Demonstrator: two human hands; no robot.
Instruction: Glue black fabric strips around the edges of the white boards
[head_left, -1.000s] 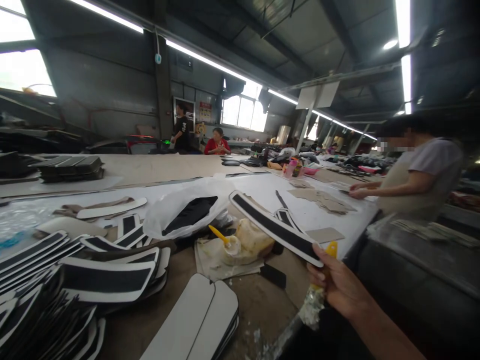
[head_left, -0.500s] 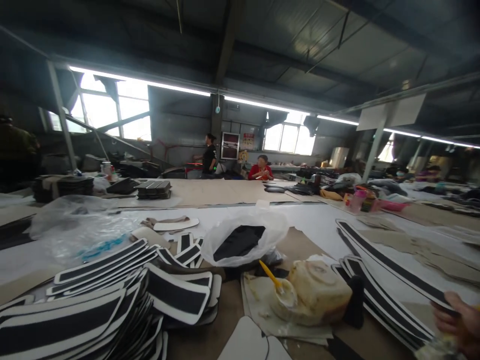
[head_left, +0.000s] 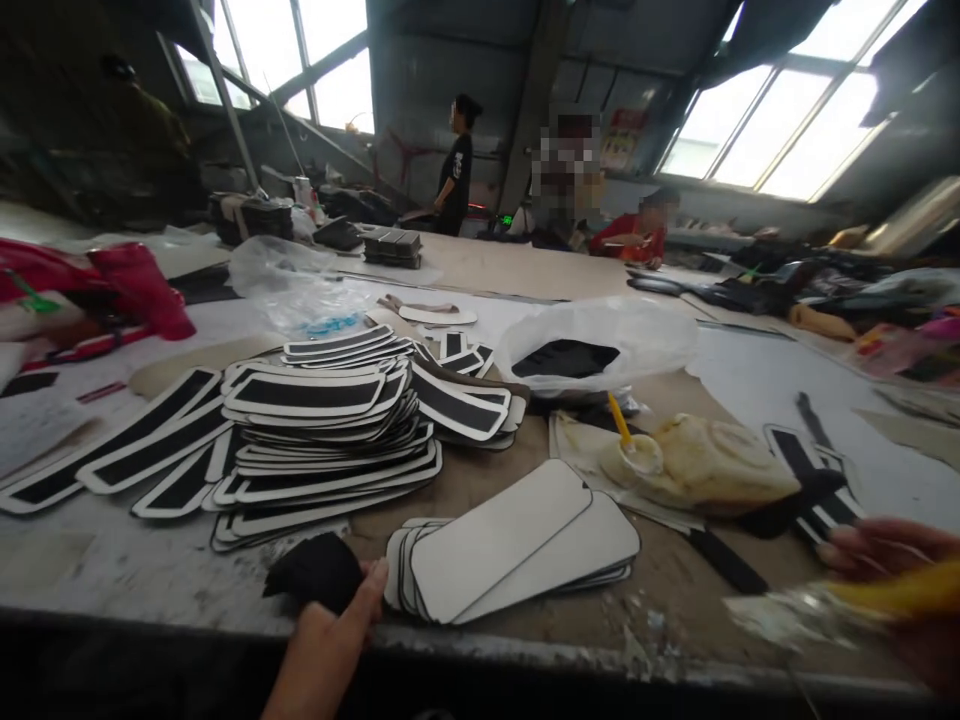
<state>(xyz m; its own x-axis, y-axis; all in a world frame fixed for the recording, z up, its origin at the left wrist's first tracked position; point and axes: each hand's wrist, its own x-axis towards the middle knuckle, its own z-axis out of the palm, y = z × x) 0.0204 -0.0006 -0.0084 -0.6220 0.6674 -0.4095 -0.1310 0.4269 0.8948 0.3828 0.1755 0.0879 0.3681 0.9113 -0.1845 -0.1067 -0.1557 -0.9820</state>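
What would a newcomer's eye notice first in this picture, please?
The stack of black-and-white strips left of centre stands out first. Then come the pale panels at the front middle, beside the left hand, and the yellow tool in the right hand, near the right edge.

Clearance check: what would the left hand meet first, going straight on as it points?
Probably the left end of the pale panel stack, close by the left hand; depth is unclear, so they may touch.
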